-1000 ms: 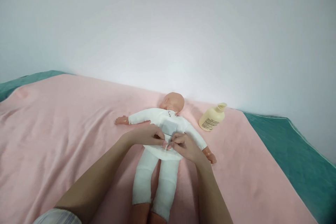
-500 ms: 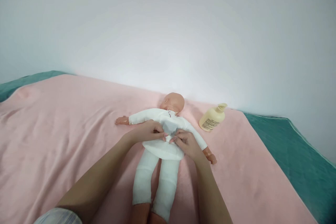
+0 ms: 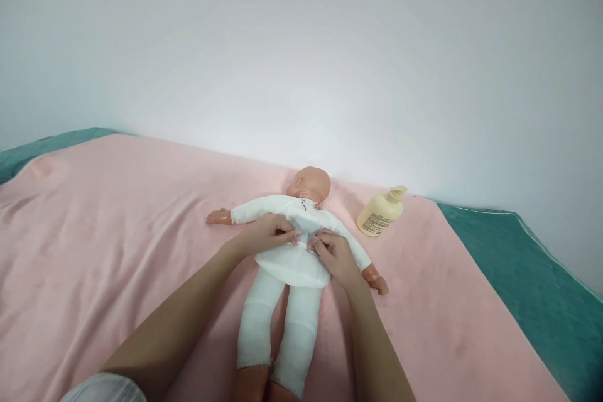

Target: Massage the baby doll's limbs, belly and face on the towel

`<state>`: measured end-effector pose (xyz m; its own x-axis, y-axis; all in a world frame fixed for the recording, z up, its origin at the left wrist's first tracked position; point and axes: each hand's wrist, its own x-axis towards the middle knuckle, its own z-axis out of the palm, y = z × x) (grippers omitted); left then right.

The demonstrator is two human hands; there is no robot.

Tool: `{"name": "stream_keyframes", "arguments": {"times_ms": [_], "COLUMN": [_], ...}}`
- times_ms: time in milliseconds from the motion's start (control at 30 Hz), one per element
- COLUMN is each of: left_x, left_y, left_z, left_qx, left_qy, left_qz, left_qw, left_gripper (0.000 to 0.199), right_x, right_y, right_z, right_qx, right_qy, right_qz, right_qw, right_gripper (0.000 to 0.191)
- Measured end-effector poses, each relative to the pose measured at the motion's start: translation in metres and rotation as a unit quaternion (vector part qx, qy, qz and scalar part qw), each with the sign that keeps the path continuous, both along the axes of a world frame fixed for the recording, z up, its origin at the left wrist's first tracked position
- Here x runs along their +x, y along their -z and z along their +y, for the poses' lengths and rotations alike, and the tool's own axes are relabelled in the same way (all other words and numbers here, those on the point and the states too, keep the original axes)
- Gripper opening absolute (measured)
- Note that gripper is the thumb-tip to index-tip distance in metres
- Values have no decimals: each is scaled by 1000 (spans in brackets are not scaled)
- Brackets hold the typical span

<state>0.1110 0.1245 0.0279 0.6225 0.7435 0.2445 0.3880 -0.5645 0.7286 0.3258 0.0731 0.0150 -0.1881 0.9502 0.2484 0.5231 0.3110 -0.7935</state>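
A baby doll [image 3: 288, 267] lies face down with its bald head at the far end, arms spread and legs toward me. Its body is white cloth, while its head, hands and lower legs are skin-toned. On the middle of its back shows a pale grey-blue patch [image 3: 306, 222], partly behind my fingers. My left hand [image 3: 269, 232] pinches cloth at the patch's left lower edge, thumb against fingers. At the right lower edge, my right hand [image 3: 333, 252] is closed on cloth in the same way. Between the fingertips runs a narrow white edge.
A yellow pump bottle [image 3: 380, 212] with printed text stands to the right of the doll's head. The pink blanket [image 3: 117, 226] under everything has creases at left. Green cloth [image 3: 513, 257] shows beyond it on both sides. A pale wall [image 3: 301, 50] rises behind.
My fingertips have moved slightly up the doll's back. The grey-blue patch looks more bunched, and a white edge now shows across between my fingers. Doll and bottle have stayed in place.
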Motion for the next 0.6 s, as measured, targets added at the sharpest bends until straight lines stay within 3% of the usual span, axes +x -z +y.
{"name": "stream_keyframes", "arguments": {"times_ms": [167, 300, 433, 600], "left_x": [3, 7, 10, 13], "left_y": [0, 3, 10, 16], "left_z": [0, 0, 3, 5], "left_qx": [-14, 44, 133, 149], "left_qy": [-19, -48, -47, -46], "left_qz": [-71, -154, -101, -32], "left_qw": [997, 986, 985, 987], "left_gripper": [42, 34, 30, 32], "right_x": [-2, -4, -8, -10], "right_y": [1, 6, 11, 14], "right_z": [1, 4, 5, 8], "right_qx": [78, 127, 126, 113], "right_qy": [65, 92, 75, 70], "right_qz": [46, 44, 2, -20], "right_qw": [994, 987, 989, 991], "right_gripper": [32, 28, 30, 30]}}
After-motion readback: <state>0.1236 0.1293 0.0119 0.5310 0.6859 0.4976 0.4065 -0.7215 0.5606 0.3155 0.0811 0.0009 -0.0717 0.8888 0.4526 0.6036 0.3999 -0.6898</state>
